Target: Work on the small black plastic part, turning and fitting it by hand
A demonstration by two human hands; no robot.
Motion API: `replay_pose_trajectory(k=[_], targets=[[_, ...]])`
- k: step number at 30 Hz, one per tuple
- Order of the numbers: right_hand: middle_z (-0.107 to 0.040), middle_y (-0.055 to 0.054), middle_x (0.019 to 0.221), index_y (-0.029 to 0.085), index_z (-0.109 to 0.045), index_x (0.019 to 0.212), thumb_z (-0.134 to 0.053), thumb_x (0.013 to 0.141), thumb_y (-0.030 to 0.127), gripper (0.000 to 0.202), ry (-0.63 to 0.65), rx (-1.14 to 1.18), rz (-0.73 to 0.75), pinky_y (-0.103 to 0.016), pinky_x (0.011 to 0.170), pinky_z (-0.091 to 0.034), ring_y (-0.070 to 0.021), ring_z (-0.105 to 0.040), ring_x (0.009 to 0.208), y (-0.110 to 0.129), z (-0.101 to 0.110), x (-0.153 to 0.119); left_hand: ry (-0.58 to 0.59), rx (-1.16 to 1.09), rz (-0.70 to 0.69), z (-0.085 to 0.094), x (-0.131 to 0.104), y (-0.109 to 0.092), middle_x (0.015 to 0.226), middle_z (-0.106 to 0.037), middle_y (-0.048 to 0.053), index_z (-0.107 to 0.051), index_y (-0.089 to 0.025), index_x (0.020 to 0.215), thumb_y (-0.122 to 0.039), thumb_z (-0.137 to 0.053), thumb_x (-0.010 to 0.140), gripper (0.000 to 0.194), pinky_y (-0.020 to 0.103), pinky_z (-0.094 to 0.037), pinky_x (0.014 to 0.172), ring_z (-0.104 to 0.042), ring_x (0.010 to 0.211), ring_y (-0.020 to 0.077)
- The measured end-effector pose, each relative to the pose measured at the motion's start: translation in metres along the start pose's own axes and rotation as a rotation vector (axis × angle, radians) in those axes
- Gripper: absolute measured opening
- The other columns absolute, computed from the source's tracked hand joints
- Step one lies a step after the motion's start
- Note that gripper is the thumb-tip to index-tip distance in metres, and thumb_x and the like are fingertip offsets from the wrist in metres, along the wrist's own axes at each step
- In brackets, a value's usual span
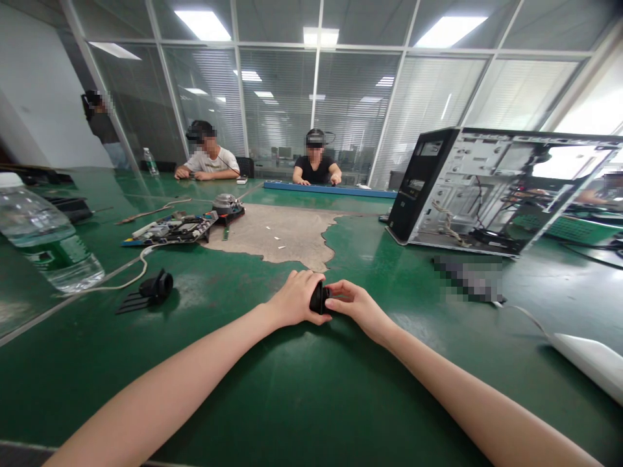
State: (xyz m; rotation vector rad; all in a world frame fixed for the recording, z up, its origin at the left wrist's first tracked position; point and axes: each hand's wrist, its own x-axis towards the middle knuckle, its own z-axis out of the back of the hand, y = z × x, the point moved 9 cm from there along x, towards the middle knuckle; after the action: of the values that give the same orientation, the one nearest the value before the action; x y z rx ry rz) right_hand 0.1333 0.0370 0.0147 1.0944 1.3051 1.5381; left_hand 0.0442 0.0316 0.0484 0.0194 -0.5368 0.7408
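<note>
A small black part (318,298), rounded and perhaps plastic, is held just above the green table (272,395) in front of me. My left hand (294,299) wraps round it from the left, thumb below and fingers over the top. From the right, my right hand (357,306) pinches its near end between thumb and fingers. Its exact kind cannot be made out, since both hands cover much of it. To the left lies another black piece (154,287) with a round collar and flat prongs, touched by neither hand.
A water bottle (48,240) stands at left, near a circuit board (170,228) and a cooler fan (228,205). An open computer case (487,194) stands at right, with a white power bank-like block (591,363) nearer. Two people sit across the table.
</note>
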Motion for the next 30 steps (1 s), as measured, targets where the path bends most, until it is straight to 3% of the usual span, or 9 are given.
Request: replay_pose_trajectory(k=[5,13,22,30], targets=[[-0.062,0.000,0.079,0.017,-0.054,0.079,-0.073,0.057,0.030,0.032,0.002,0.018,0.028,-0.032,0.074,-0.047,-0.0154,-0.060,0.074,0.003,0.000,0.006,0.001,0.038,-0.026,-0.003,0.000,-0.005,0.094,-0.052,0.008,-0.042,-0.017,0.101,-0.049,-0.065,0.056,0.060,0.036,-0.034,0.075,-0.048,0.088,0.0255],[-0.058,-0.001,0.085,0.018,-0.051,0.085,-0.067,0.065,0.025,0.027,0.018,-0.049,0.127,-0.032,0.077,-0.047,-0.0150,-0.059,0.080,0.009,-0.005,0.000,-0.025,0.076,-0.021,-0.002,0.000,-0.007,0.094,-0.053,0.008,-0.043,-0.015,0.100,-0.047,-0.063,0.057,0.057,0.036,-0.035,0.075,-0.048,0.087,0.0251],[-0.057,0.000,0.085,0.021,-0.046,0.086,-0.067,0.065,0.026,0.030,0.037,-0.017,0.133,-0.030,0.069,-0.050,-0.0155,-0.059,0.079,0.008,-0.013,-0.009,-0.023,0.043,-0.016,-0.002,-0.001,-0.004,0.095,-0.053,0.008,-0.041,-0.016,0.105,-0.039,-0.063,0.058,0.057,0.036,-0.034,0.076,-0.048,0.088,0.0250],[-0.056,0.000,0.085,0.020,-0.050,0.084,-0.060,0.072,0.033,0.021,-0.001,-0.056,0.175,-0.029,0.071,-0.047,-0.0135,-0.057,0.077,0.014,-0.008,-0.006,-0.035,0.025,-0.010,-0.002,0.000,-0.003,0.096,-0.053,0.009,-0.042,-0.016,0.104,-0.044,-0.063,0.057,0.058,0.037,-0.035,0.075,-0.048,0.089,0.0259]])
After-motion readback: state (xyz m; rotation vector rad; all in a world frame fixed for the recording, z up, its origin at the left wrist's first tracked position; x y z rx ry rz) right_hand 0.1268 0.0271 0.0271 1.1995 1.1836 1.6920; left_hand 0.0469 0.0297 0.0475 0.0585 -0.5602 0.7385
